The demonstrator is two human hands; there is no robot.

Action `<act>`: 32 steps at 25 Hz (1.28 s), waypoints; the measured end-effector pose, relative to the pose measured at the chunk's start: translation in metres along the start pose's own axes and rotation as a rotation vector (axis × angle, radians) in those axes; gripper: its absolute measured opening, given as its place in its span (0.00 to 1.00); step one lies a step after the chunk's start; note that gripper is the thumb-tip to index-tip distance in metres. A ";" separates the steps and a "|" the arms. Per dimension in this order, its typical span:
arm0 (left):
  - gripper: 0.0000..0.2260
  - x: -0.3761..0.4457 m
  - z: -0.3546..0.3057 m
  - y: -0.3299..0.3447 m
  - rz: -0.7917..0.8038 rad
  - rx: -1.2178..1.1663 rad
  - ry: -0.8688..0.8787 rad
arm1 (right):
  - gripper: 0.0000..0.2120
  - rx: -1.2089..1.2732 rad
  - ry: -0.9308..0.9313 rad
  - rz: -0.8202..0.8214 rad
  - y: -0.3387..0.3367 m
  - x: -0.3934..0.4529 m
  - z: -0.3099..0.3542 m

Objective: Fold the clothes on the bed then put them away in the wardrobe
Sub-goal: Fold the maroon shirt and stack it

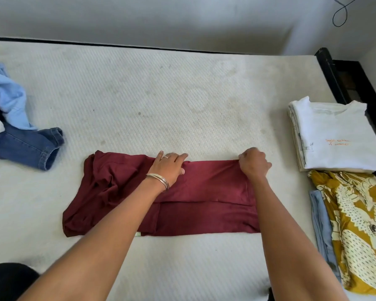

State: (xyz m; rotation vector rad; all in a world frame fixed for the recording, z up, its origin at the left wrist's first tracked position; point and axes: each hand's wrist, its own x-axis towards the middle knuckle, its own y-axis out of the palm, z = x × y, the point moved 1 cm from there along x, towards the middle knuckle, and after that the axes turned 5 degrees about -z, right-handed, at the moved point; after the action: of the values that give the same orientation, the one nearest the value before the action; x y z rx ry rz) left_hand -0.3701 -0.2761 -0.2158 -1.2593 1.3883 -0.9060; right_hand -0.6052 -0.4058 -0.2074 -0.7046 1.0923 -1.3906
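Head view showed the maroon garment (182, 203) mid-fold on the bed (182, 94): left hand (168, 167) pressed flat on it with straight fingers, right hand (254, 164) pinching its far corner. Next likely folding the rumpled left end over. Beyond, a plain wall (182, 18).

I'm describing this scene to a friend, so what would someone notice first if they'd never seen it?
First, the maroon garment spread mid-bed, with the left hand resting on its far edge and the right hand gripping its far right corner. Next, the folded stack at the right: a white t-shirt and a mustard patterned shirt. Unfolded jeans lie at the left.
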 end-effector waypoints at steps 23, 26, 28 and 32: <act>0.10 0.013 0.015 -0.001 -0.087 -0.139 -0.295 | 0.18 0.344 0.135 0.419 -0.032 0.025 -0.048; 0.07 -0.011 -0.003 0.005 -0.518 0.151 -0.092 | 0.15 0.237 -0.040 -0.142 -0.023 -0.005 -0.046; 0.04 -0.028 -0.023 0.017 -0.625 0.192 0.219 | 0.13 0.335 -0.261 -0.116 -0.013 -0.045 -0.036; 0.06 -0.051 -0.051 0.035 -0.476 0.353 0.319 | 0.16 -0.040 -0.628 -0.035 0.024 -0.106 -0.053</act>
State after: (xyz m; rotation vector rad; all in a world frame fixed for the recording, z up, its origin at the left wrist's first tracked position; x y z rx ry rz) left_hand -0.4308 -0.2247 -0.2292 -1.2217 1.1063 -1.6614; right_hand -0.6279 -0.2892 -0.2300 -1.0997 0.6102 -1.0633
